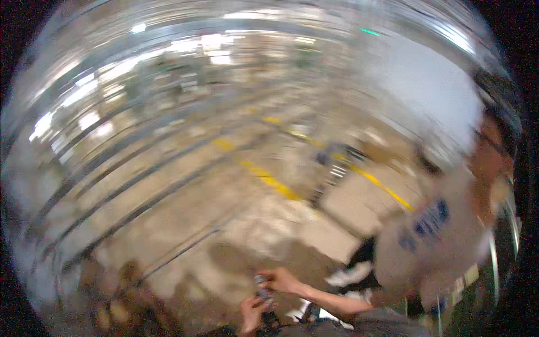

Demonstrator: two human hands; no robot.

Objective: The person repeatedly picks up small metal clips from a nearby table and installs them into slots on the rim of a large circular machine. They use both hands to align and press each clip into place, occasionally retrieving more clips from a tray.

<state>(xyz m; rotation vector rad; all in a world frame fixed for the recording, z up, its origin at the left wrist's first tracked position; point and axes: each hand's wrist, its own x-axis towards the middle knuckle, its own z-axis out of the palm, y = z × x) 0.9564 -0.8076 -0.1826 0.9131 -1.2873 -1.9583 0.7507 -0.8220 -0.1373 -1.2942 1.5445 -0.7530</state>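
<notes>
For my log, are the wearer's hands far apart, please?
No: the left hand and right hand are close together at a small object.

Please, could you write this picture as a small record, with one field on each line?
Left hand: holds a small grey object
Right hand: at the object's upper end; exact grip unclear
Object kind: too blurred to tell
Other person: at right, pale shirt with blue print
Floor: yellow lines ahead of the hands
Picture quality: strong blur

Small handheld object (263, 293), badly blurred
</notes>
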